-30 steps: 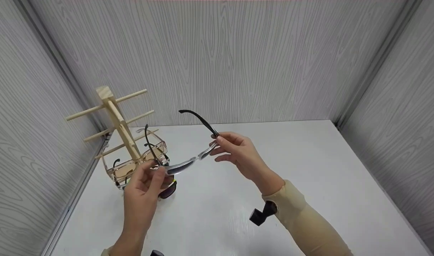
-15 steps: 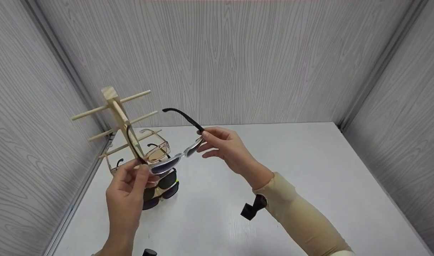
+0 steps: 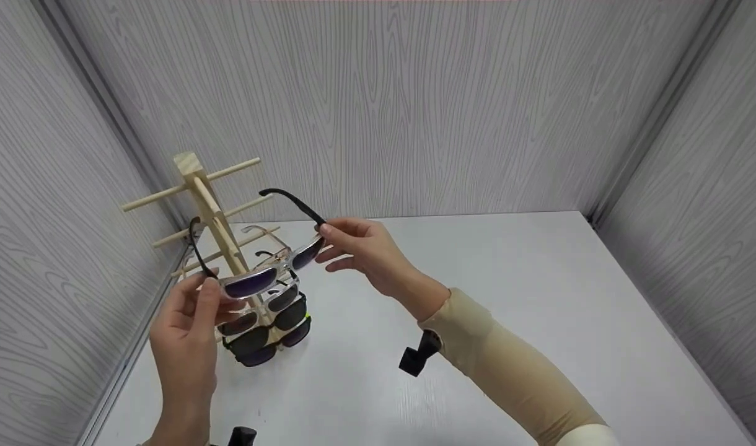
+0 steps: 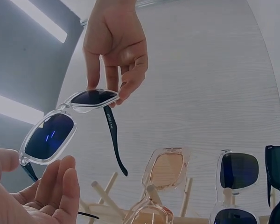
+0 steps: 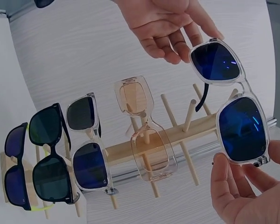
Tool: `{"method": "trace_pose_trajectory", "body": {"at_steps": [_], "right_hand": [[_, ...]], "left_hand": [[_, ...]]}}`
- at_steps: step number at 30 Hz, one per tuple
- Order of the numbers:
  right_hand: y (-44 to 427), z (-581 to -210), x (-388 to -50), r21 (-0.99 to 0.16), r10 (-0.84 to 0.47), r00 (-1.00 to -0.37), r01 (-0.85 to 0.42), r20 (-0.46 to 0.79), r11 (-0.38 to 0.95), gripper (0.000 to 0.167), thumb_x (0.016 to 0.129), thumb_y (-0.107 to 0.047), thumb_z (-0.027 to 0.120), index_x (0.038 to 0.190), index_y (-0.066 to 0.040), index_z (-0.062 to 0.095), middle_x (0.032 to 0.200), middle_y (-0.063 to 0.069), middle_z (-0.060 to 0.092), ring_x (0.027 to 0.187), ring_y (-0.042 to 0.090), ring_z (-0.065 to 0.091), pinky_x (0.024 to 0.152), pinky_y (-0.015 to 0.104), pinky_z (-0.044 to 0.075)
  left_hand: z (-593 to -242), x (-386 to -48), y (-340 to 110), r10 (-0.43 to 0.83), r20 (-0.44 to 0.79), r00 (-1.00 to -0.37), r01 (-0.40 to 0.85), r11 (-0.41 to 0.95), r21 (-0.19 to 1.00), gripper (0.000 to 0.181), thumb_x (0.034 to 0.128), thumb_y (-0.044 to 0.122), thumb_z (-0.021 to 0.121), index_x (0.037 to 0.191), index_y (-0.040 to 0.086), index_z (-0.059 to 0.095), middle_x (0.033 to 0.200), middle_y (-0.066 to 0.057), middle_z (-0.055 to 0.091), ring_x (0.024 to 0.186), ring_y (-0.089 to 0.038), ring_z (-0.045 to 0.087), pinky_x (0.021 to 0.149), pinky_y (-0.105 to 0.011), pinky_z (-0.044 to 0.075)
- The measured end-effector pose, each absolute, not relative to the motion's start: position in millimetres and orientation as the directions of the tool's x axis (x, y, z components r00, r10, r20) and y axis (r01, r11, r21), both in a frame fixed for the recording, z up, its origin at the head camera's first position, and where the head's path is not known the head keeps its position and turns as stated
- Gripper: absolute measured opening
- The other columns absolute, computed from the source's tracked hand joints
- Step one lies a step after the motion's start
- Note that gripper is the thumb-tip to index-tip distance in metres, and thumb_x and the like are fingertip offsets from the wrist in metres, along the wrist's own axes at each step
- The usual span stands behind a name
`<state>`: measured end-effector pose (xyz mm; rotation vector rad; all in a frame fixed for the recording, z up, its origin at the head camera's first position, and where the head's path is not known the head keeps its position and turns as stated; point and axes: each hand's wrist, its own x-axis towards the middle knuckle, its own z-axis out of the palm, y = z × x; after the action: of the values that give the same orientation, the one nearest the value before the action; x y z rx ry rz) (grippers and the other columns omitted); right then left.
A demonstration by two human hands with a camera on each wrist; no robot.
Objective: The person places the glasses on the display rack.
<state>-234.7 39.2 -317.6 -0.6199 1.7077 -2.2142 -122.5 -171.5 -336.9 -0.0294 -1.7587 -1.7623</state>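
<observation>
A pair of sunglasses (image 3: 251, 284) with a clear frame, blue-violet lenses and black temples is held up between both hands, temples unfolded and pointing away. My left hand (image 3: 186, 322) pinches the left hinge corner between thumb and fingers. At the other hinge corner my right hand (image 3: 365, 254) pinches the frame, its remaining fingers loose below. Behind the sunglasses rises a wooden eyewear stand (image 3: 220, 229) with pegs on both sides; its upper pegs bear nothing. In the right wrist view, peach-tinted glasses (image 5: 147, 130) sit on the stand below those pegs.
Lower on the stand hang clear-framed dark sunglasses (image 5: 88, 161), black sunglasses (image 5: 50, 177) and a dark pair with yellow-green temples (image 5: 16, 186). The stand is at the left of a white table (image 3: 477, 310), with grey wood-grain panels (image 3: 415, 111) at back and sides.
Both hands have moved left with the sunglasses, bringing them in front of the stand. The lenses now face the head camera more, and the lower sunglasses show more fully.
</observation>
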Motion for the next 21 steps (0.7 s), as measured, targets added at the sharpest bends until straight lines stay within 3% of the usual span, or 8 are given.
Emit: {"method": "trace_pose_trajectory", "body": {"at_steps": [4,11,21], "right_hand": [[28.1,-313.4,-238.5,-0.971,-0.461,-0.876,-0.032,0.142,-0.237,0.027,0.092,-0.016,0.060,0.110,0.004,0.060,0.093,0.010,0.063,0.080,0.024,0.066,0.071,0.035,0.054],[11.7,-307.2,-242.0,-0.980,-0.445,-0.887,-0.034,0.119,-0.195,0.028,0.092,-0.018,0.061,0.110,0.003,0.061,0.094,0.012,0.064,0.079,0.025,0.066,0.071,0.036,0.055],[-9.0,-307.2,-252.7,-0.987,-0.433,-0.898,-0.005,0.076,-0.163,0.027,0.091,-0.021,0.062,0.110,-0.001,0.063,0.094,0.012,0.065,0.079,0.026,0.067,0.071,0.036,0.055]], "left_hand": [[-335.1,-126.0,-179.7,-0.444,0.421,-0.791,0.437,0.072,0.897,0.022,0.0934,0.016,0.057,0.108,0.001,0.062,0.077,-0.014,0.060,0.067,-0.020,0.065,0.060,-0.023,0.053],[-330.4,-129.4,-192.1,-0.491,0.350,-0.798,0.384,0.033,0.923,0.025,0.0922,0.022,0.059,0.105,0.001,0.063,0.073,-0.012,0.063,0.059,-0.019,0.064,0.039,-0.019,0.039],[-326.3,-138.9,-208.6,-0.513,0.324,-0.795,0.367,0.018,0.930,0.026,0.0910,0.024,0.061,0.103,0.001,0.065,0.071,-0.010,0.061,0.053,-0.018,0.061,0.037,-0.018,0.034]]}}
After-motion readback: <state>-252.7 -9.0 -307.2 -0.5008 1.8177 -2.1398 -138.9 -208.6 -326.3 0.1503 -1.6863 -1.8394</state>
